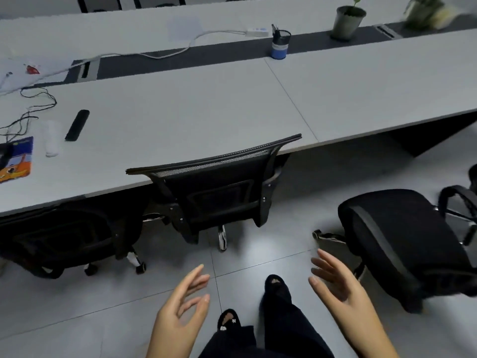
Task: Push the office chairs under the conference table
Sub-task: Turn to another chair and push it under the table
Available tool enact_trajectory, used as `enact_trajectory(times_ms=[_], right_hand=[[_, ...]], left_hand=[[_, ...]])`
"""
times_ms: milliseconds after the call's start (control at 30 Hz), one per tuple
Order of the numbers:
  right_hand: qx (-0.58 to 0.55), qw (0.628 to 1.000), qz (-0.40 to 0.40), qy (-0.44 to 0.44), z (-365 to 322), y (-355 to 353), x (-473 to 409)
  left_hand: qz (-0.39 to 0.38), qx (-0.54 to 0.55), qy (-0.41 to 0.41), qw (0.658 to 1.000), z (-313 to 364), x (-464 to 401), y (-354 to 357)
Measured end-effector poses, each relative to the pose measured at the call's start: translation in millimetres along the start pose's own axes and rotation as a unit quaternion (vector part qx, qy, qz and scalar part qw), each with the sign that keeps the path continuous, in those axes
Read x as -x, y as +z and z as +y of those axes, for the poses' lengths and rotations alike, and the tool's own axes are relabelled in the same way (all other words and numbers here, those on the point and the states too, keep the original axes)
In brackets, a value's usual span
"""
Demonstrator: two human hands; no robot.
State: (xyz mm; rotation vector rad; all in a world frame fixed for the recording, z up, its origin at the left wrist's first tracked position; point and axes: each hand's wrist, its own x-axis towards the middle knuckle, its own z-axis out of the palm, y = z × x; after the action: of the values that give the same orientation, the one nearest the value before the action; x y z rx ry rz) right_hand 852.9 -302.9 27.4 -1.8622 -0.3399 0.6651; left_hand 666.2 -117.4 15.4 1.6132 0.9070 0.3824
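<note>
The office chair (pixel 402 241) just beyond the right hand (pixel 340 288) stands out on the floor, turned away from the surface (pixel 206 107); on casters it should roll easily, best pushed at the stiff backrest. The middle chair (pixel 216 187), ahead of both hands, sits tucked in. Both hands, the left hand (pixel 180 311) included, hang open and hold nothing.

grey tiled floor (pixel 77 319), perhaps more chair backs (pixel 103 2) far behind

Two black mesh chairs (pixel 216 192) (pixel 69 239) sit tucked against the grey conference table (pixel 206 107); a third chair (pixel 402 244) stands apart from its edge.
</note>
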Motion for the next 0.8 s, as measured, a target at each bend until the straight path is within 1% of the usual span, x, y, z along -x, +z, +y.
enact_trajectory(times_ms=[200,400,533,633,800], right_hand=[[-0.037,0.993,0.105,0.037,19,-23,51],[-0.081,0.973,0.206,0.061,44,-62,105],[-0.1,0.956,0.266,0.075,72,-99,148],[-0.1,0.947,0.295,0.081,97,-136,186],[-0.104,0.933,0.332,0.092,139,-211,248]], left_hand=[[-0.091,-0.002,0.021,0.996,9,9,26],[-0.161,-0.009,0.048,0.986,21,24,69],[-0.214,-0.015,0.078,0.974,27,47,116],[-0.25,-0.019,0.098,0.963,30,77,157],[-0.279,-0.027,0.106,0.954,29,139,240]])
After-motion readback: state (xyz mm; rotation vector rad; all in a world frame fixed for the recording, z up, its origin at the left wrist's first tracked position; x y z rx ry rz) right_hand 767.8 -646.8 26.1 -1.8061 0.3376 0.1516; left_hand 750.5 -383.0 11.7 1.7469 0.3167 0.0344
